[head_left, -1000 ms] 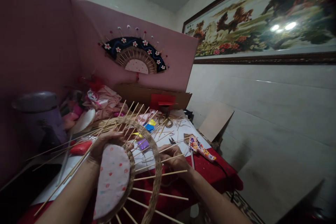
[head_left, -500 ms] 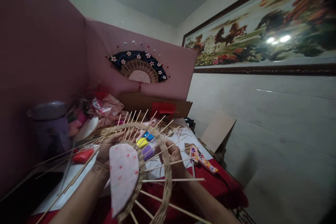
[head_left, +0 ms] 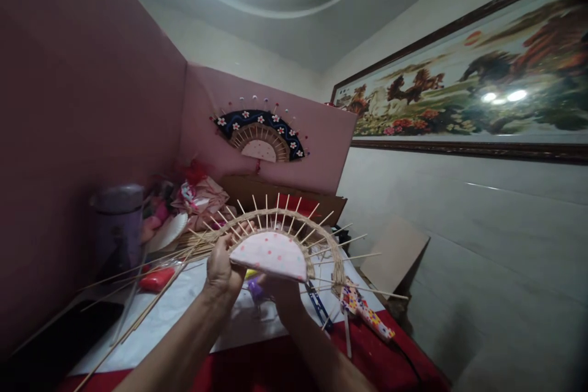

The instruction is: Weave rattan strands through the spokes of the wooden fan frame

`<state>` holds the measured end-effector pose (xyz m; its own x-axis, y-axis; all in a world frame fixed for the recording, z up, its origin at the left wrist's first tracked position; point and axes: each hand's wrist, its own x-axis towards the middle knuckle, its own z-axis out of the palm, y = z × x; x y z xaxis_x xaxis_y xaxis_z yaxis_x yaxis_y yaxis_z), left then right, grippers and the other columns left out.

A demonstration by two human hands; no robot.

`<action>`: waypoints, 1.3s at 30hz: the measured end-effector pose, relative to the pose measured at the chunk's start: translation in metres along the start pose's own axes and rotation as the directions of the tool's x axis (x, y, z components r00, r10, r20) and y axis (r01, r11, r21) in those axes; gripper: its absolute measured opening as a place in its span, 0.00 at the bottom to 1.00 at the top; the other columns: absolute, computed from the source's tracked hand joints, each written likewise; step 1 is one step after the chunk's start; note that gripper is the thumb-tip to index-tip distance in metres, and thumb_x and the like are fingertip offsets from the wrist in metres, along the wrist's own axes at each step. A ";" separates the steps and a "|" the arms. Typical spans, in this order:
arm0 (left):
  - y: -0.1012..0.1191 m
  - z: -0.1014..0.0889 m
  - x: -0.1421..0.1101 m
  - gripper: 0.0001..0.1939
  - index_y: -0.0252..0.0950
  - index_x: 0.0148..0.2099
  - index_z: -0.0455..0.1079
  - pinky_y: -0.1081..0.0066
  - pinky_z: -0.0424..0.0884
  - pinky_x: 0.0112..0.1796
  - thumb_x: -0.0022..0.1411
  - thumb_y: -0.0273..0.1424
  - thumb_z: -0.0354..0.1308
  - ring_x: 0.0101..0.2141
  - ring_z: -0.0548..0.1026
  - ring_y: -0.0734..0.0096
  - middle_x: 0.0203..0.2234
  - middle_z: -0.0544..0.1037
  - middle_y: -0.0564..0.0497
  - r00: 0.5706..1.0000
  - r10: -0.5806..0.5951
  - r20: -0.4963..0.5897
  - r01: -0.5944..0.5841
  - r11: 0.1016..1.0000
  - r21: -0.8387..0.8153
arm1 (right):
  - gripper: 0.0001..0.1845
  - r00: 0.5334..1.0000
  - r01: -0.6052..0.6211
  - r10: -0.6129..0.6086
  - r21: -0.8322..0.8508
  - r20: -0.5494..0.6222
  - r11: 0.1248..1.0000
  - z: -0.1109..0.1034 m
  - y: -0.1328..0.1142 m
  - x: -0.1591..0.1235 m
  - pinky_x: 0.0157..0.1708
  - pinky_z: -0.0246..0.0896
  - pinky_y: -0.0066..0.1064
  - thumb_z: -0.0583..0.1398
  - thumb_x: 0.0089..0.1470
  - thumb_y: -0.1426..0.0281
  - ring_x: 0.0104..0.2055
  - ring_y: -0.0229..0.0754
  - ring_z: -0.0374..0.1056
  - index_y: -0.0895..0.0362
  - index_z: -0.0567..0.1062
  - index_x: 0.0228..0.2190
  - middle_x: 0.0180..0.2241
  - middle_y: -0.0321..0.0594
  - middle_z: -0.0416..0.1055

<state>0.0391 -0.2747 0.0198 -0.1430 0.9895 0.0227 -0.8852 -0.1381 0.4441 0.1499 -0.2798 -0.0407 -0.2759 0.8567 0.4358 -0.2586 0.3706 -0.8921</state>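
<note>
A half-round fan frame (head_left: 337, 260) of thin sticks and braided cord is raised above the table. Its inner half-disc (head_left: 271, 252) is covered in pale pink cloth with small red dots. My left hand (head_left: 220, 266) grips the fan's left end, its fingers partly behind the sticks. Beneath the half-disc is my right hand (head_left: 283, 295), mostly covered by the fan, so its fingers cannot be made out. Close to it lies a purple packet (head_left: 255, 288), with a bit of a yellow packet (head_left: 250, 273) showing.
A finished dark-blue flowered fan (head_left: 260, 135) is mounted on the pink board. A flower-patterned glue gun (head_left: 367, 312) lies at the right. Blue tools (head_left: 319, 306), a red packet (head_left: 157, 280), loose sticks (head_left: 151, 309) and a purple container (head_left: 118, 226) are also around.
The fan frame has turned so its arc faces up and its flat edge faces down. My right hand has left the outer braided band and moved left, under the half-disc.
</note>
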 end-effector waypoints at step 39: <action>0.002 -0.048 0.014 0.10 0.34 0.32 0.75 0.80 0.47 0.16 0.46 0.33 0.63 0.15 0.52 0.85 0.16 0.68 0.56 0.914 0.127 0.386 -0.356 0.708 0.610 | 0.09 0.863 -0.297 0.494 0.680 -0.109 0.670 -0.062 -0.001 0.042 0.25 0.70 0.33 0.61 0.45 0.70 0.22 0.41 0.71 0.63 0.73 0.30 0.20 0.41 0.74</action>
<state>0.0143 -0.2635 -0.0216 -0.0723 0.9034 0.4227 -0.3060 -0.4235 0.8527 0.1962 -0.2222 -0.0293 -0.2643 0.9613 -0.0776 -0.7206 -0.2503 -0.6466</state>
